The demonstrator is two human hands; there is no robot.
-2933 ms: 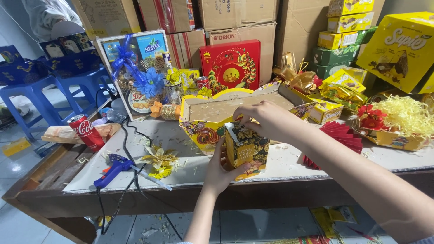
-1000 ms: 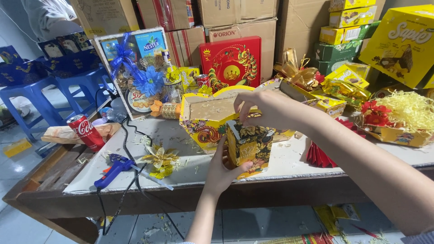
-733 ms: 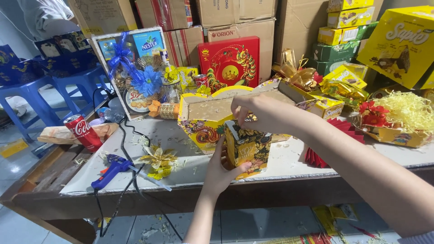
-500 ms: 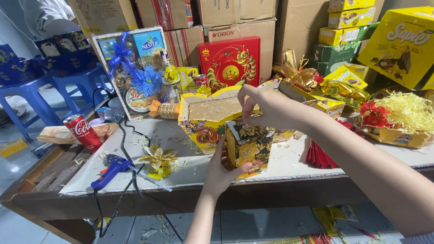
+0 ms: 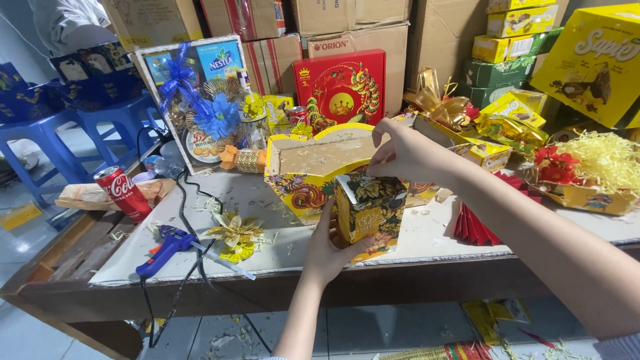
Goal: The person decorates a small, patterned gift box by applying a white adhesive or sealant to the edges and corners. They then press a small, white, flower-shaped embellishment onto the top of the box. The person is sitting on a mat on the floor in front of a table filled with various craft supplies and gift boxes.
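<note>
Table (image 5: 427,243) of white top carries everything, and it is crowded: behind stands a finished gift basket with blue bow (image 5: 200,100), a red round-pattern box (image 5: 341,87), and on the right a tray of yellow paper shreds (image 5: 600,167).

In the middle stands a yellow heart-shaped box (image 5: 313,167), open on top, its inside a bare cardboard shelf. Nothing is placed in it yet, so I judge the filling is only at the beginning.

Just in front of it, near the table edge, is the small dark floral box (image 5: 370,213). The left hand (image 5: 327,250) holds it from the side, thumb pressing the front face, other fingers hidden behind. The right hand (image 5: 407,153) rests above, fingertips pinching at its upper back corner, I think.

Blue glue gun (image 5: 167,243) and a golden paper flower (image 5: 233,233) lie unused at the left, near a red soda can (image 5: 123,193).
</note>
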